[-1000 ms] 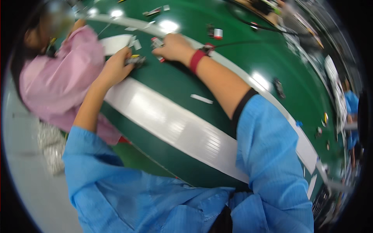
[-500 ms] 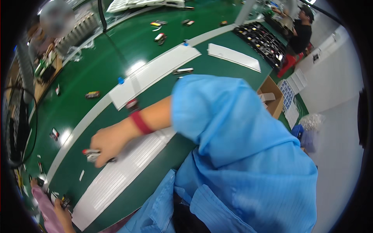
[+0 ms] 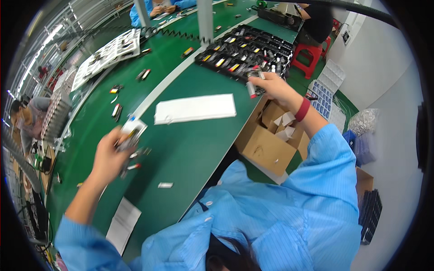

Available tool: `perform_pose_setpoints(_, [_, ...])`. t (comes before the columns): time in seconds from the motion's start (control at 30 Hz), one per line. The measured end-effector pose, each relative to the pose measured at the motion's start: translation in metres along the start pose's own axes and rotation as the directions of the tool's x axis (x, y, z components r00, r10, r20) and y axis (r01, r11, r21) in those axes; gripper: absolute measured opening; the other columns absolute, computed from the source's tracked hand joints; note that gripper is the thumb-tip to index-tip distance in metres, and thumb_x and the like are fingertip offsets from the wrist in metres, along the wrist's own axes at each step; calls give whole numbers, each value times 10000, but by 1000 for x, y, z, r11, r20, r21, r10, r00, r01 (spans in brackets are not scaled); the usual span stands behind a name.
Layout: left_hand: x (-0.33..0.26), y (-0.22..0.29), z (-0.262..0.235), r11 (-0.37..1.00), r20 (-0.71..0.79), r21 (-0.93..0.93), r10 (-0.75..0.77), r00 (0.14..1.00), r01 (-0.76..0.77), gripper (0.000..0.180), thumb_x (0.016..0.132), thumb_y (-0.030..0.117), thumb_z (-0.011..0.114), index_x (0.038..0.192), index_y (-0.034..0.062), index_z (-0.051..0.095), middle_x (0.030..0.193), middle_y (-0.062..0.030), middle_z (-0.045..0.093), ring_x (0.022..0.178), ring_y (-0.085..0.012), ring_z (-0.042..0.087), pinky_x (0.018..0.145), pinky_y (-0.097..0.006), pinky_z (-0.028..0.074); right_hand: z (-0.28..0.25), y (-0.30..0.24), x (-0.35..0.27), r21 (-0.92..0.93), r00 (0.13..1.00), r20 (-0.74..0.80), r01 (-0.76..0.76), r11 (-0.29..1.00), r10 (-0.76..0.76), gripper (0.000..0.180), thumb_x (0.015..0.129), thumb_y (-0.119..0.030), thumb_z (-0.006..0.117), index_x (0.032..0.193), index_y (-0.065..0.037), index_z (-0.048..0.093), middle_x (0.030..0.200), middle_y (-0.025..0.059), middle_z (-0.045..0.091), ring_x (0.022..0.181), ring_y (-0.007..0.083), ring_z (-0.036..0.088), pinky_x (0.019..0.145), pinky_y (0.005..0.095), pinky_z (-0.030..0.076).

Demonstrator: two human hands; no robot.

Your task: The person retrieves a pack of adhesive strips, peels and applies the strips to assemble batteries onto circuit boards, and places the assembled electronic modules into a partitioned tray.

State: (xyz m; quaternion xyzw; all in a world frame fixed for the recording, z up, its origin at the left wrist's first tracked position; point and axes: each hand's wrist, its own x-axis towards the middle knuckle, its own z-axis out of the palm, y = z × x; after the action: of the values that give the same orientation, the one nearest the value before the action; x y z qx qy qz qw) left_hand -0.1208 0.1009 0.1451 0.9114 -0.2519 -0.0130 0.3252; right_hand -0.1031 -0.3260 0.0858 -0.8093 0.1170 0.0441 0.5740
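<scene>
My left hand (image 3: 108,153) is closed round a bunch of small silver-and-dark pieces (image 3: 131,139), held above the green table at left; blur hides their exact kind. A red-ended piece (image 3: 134,166) shows just below this hand. At upper right, my right hand (image 3: 281,90) pinches a few slim silver pieces with red ends (image 3: 252,89). It is at the near edge of a black compartment tray (image 3: 281,45) filled in many places with similar small pieces, some bearing yellow labels. Whether the held pieces touch the tray I cannot tell.
A white panel (image 3: 194,109) lies mid-table, another white sheet (image 3: 124,223) at lower left. Open cardboard boxes (image 3: 266,149) stand beside the table's right edge. Loose small pieces (image 3: 143,74) are scattered across the green belt. Red stools (image 3: 307,58) and co-workers are farther off.
The view has swung right. My right hand has gone from above a white panel at left to the black tray's edge. My left hand has come into view with pieces in it.
</scene>
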Motion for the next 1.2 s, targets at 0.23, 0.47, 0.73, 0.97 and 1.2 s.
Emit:
perform_pose_setpoints(0.23, [345, 99, 177, 961, -77, -167, 210, 975, -220, 191, 682, 162, 670, 767, 14, 585, 704, -100, 602, 645, -215, 569, 644, -329, 444, -179, 59, 123, 205, 914, -405, 70, 976, 20, 301, 810, -277, 626, 604, -117, 475, 465, -40, 363, 355, 67, 305, 333, 246, 188])
perform_pose_setpoints(0.47, [515, 170, 305, 960, -68, -279, 10, 998, -29, 221, 665, 157, 630, 864, 61, 628, 698, -103, 649, 617, -181, 648, 602, -293, 499, -228, 77, 206, 260, 914, -378, -47, 964, 146, 354, 765, -266, 665, 561, -52, 470, 451, 19, 425, 343, 111, 394, 308, 263, 279])
perform_pose_setpoints(0.73, [548, 172, 336, 918, 289, -382, 5, 957, 110, 196, 728, 169, 668, 854, 50, 577, 675, -11, 537, 573, -94, 521, 488, -221, 452, -244, 94, 225, -169, 898, -424, -210, 963, 122, 406, 771, -347, 592, 536, -20, 536, 487, 52, 525, 367, 135, 474, 362, 262, 387])
perform_pose_setpoints(0.97, [559, 140, 342, 977, 92, -106, 193, 977, -183, 495, 773, 459, 586, 969, 5, 607, 810, -109, 622, 722, -209, 581, 705, -330, 451, -243, 79, 222, -355, 947, -318, -159, 921, 41, 345, 716, -326, 612, 636, 10, 612, 533, 70, 565, 471, 155, 548, 455, 290, 454])
perform_pose_setpoints(1.2, [571, 168, 326, 887, 181, 295, 313, 932, -355, 467, 879, 406, 373, 821, 38, 655, 811, -205, 629, 824, -370, 600, 782, -413, 454, -294, 83, 255, -291, 821, -571, -180, 940, -20, 435, 736, -395, 594, 600, 19, 583, 499, 78, 534, 396, 156, 507, 397, 269, 428])
